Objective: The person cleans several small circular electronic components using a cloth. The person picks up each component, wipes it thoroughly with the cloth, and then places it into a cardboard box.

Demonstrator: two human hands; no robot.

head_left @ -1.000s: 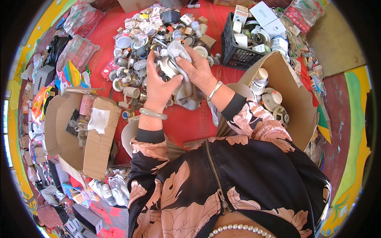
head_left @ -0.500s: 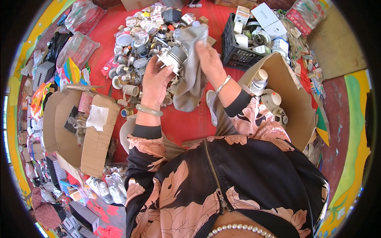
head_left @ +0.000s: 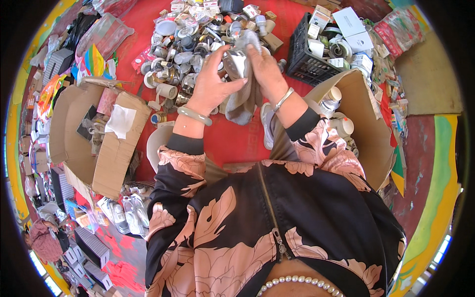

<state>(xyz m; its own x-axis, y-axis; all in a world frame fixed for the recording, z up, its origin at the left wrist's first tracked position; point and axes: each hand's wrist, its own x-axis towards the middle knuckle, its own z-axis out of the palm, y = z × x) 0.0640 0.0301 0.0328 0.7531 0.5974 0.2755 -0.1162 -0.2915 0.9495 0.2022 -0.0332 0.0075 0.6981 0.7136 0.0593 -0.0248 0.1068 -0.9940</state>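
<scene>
My left hand (head_left: pixel 212 84) curls its thumb and fingers around a grey-and-white cylindrical fitting (head_left: pixel 234 65), which looks like a small downlight. In my right hand (head_left: pixel 267 72) is a grey cloth (head_left: pixel 243 103), pressed against the fitting's right side and hanging down below it. The cloth covers part of the fitting, and motion blurs its upper end. Just beyond both hands lies a heap of used lamp parts and round fittings (head_left: pixel 185 57), spread on the red floor covering (head_left: pixel 237 146).
A black plastic crate (head_left: pixel 309 69) with boxes and fittings stands at the far right. Nearer on the right, an open carton (head_left: pixel 373 133) holds several white fittings. Another open carton (head_left: pixel 118 153) is at the left. Clear bottles (head_left: pixel 129 214) stand behind my left arm.
The fitting has turned in my left hand, its white face now toward me. My right hand has brought the cloth against it. The view has shifted slightly.
</scene>
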